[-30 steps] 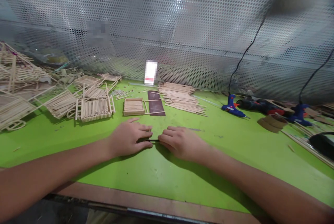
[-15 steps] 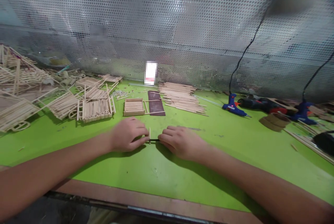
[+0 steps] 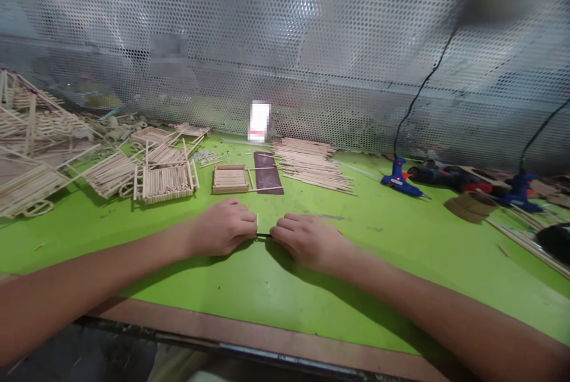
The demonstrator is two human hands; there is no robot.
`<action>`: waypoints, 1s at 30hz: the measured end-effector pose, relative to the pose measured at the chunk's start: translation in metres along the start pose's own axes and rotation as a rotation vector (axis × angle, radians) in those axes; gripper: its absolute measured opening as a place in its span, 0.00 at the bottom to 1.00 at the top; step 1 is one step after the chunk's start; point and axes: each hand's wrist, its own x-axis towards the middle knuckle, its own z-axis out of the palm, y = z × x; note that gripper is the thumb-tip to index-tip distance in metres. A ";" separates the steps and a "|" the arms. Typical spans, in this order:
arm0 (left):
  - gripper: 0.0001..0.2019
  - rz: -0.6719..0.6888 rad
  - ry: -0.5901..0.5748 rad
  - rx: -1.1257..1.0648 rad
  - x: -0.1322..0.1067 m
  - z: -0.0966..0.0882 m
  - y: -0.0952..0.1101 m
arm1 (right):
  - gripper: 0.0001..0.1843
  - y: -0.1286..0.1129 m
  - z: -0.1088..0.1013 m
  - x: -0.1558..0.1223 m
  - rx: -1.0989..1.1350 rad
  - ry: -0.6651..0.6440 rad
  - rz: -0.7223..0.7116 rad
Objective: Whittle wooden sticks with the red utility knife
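Observation:
My left hand rests low over the green table, fingers pinched round a short thin wooden stick. Only the stick's upper end shows beyond the fingertips. Opposite it, my right hand is closed on a thin black strip-like tool, whose narrow dark part reaches across to the left fingertips and the stick. Most of this tool is hidden in my right fist, so its kind cannot be made out. Behind the hands lies a small stick-built tray with two side rails, its rails over a dark brown sheet.
A pile of thin wooden sticks lies beyond my right hand. Several stick-built pieces crowd the left. Two blue glue guns, a brown tape roll and a black-red tool stand right. A perforated metal screen rises behind.
My left fingers have closed further over the wooden stick, so less of it shows. The right hand stays nearly in place with the black tool. The view has shifted slightly.

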 end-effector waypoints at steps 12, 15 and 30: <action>0.10 0.016 0.006 0.145 -0.024 -0.003 -0.011 | 0.05 -0.014 0.004 0.027 -0.083 -0.098 0.027; 0.11 -0.020 0.022 0.201 -0.025 -0.003 -0.008 | 0.05 -0.015 0.005 0.025 -0.102 -0.086 0.021; 0.15 -0.191 -0.031 -0.106 -0.016 0.005 -0.008 | 0.06 -0.016 -0.001 0.024 -0.098 -0.099 0.009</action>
